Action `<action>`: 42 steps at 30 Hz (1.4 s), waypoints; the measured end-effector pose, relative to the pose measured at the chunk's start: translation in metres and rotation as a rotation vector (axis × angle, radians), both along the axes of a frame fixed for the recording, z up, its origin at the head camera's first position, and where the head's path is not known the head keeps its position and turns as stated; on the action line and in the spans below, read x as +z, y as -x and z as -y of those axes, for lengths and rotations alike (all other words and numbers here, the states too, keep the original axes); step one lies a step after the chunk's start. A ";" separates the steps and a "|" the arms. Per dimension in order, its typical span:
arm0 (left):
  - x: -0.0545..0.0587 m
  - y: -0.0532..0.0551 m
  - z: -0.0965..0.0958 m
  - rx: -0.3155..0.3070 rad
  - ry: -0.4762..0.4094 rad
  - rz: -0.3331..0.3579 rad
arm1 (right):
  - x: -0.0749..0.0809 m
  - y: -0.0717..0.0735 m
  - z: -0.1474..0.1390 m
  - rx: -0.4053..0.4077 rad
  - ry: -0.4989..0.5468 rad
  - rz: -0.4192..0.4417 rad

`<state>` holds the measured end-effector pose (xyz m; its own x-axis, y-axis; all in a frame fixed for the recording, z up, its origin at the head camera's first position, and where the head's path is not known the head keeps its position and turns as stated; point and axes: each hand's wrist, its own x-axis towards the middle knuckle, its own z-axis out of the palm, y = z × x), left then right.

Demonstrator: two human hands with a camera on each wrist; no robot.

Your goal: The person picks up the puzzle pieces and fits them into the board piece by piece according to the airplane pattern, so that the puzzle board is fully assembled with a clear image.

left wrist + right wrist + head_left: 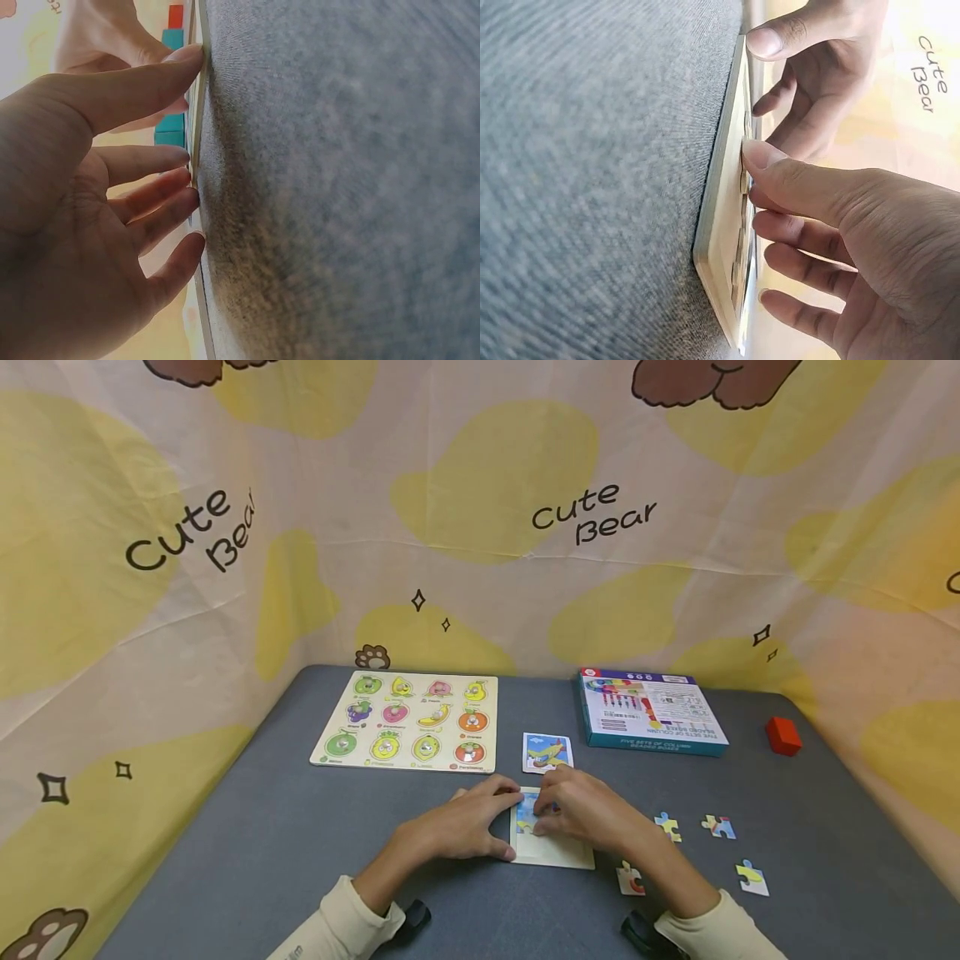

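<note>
A small jigsaw puzzle board [555, 857] with a pale wooden frame lies flat on the table, blue pieces in its left part. My left hand [457, 822] touches its left edge, thumb at the near corner and fingertips farther up, the fingers fairly straight. Over the board, my right hand [581, 806] pinches a puzzle piece [744, 178] low against the surface; the fingers hide most of it. Just beyond the board lies a picture card [546, 750] with a yellow aeroplane-like shape. Loose puzzle pieces [718, 827] are scattered right of the board, one close to my right forearm.
At the back left lies a fruit picture board [405, 731]. A flat teal-sided box [652, 714] sits at the back right, with a red block [783, 737] to its right. Patterned cloth [480, 527] hangs behind the grey table [300, 860].
</note>
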<state>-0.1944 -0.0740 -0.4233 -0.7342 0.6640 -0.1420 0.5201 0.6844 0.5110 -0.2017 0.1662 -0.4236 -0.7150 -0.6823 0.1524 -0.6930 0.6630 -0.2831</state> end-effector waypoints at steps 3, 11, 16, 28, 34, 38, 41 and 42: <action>0.000 0.000 0.000 0.001 0.003 -0.001 | 0.000 0.001 0.000 0.003 0.001 0.006; 0.000 0.000 0.001 0.000 -0.027 -0.009 | -0.001 -0.001 0.000 -0.016 0.022 0.009; 0.001 -0.001 0.001 -0.012 -0.050 -0.016 | -0.001 -0.001 -0.001 -0.049 0.037 0.016; 0.002 -0.002 -0.002 -0.050 -0.032 -0.059 | -0.002 -0.003 -0.002 -0.079 0.044 0.013; 0.005 -0.004 -0.003 -0.058 -0.009 -0.078 | -0.003 -0.001 -0.005 -0.067 0.043 0.041; 0.006 -0.005 -0.004 -0.050 -0.008 -0.078 | -0.001 0.001 -0.011 -0.051 0.071 0.114; 0.005 -0.005 -0.004 -0.042 -0.006 -0.072 | 0.002 0.000 -0.020 -0.064 0.084 0.176; 0.004 -0.005 -0.005 -0.040 -0.005 -0.070 | 0.003 -0.001 -0.024 -0.074 0.084 0.190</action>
<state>-0.1891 -0.0695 -0.4193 -0.7151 0.6935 -0.0880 0.5814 0.6599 0.4759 -0.2007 0.1903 -0.4206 -0.7840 -0.6175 0.0640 -0.5721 0.6786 -0.4607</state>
